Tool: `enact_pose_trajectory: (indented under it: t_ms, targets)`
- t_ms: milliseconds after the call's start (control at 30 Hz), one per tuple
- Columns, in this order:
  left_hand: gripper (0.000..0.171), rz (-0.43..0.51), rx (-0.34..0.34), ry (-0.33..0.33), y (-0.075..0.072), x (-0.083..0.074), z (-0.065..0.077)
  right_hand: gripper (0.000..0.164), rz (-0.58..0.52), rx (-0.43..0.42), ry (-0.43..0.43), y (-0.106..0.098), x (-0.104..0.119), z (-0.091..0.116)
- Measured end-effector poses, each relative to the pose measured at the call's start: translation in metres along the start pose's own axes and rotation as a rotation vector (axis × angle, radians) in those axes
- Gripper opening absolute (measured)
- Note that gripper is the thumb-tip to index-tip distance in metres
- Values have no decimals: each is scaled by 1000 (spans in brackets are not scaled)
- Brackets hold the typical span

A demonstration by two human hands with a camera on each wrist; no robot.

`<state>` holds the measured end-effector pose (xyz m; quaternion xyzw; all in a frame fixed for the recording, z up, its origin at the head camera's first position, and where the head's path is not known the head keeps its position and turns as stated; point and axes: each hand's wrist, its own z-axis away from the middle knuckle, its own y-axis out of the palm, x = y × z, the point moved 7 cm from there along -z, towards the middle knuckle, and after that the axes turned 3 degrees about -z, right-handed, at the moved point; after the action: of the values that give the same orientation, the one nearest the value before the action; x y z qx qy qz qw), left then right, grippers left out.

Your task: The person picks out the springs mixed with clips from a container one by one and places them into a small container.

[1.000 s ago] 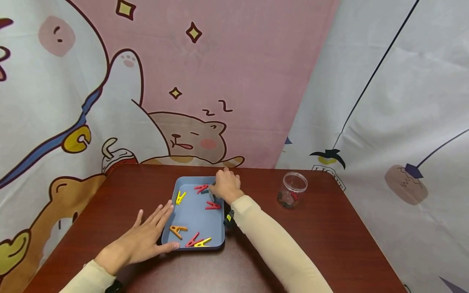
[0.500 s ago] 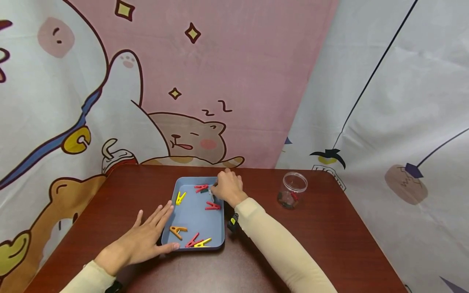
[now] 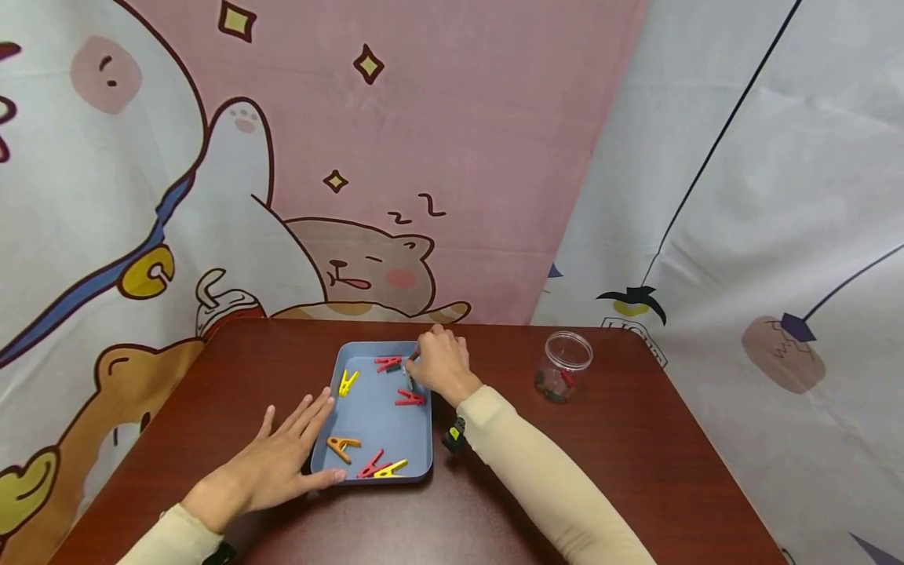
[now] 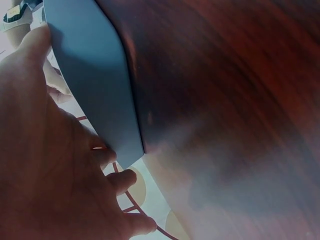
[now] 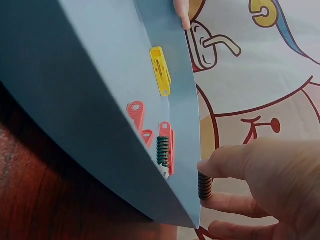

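Observation:
A blue tray (image 3: 374, 424) holds red, yellow, orange and grey clothespins, among them an orange clothespin (image 3: 342, 447) and a yellow clothespin (image 3: 348, 382). My right hand (image 3: 443, 362) is at the tray's far right corner. In the right wrist view, its thumb and a finger pinch a dark coil spring (image 5: 205, 186) above the rim. A green coil spring (image 5: 163, 151) lies beside a red clothespin (image 5: 172, 150) in the tray. With fingers spread and straight, my left hand (image 3: 271, 463) rests along the tray's left side, thumb at the near rim.
Right of the tray stands a clear jar (image 3: 565, 357) with dark pieces and a red piece at its bottom. The brown table (image 3: 537, 471) reaches back to a cartoon-printed cloth (image 3: 494, 157) hanging behind it.
My right hand has drawn slightly right and towards me, and the dark spring now shows between its fingers. My left hand and the tray keep their place.

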<state>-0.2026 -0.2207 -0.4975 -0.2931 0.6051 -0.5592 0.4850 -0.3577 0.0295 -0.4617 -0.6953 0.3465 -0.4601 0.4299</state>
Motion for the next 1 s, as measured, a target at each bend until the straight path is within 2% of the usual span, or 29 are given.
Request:
enact_pose_trajectory:
  t_ms: [400, 767, 1000]
  targets:
    - [122, -17, -7, -6, 0, 0, 0, 29, -16, -59, -108, -11, 2, 11]
    - [123, -23, -7, -1, 0, -1, 0, 24, -55, -103, -171, -30, 3, 28]
    - [122, -12, -3, -1, -1, -1, 0, 23, -39, -129, -199, -41, -2, 40]
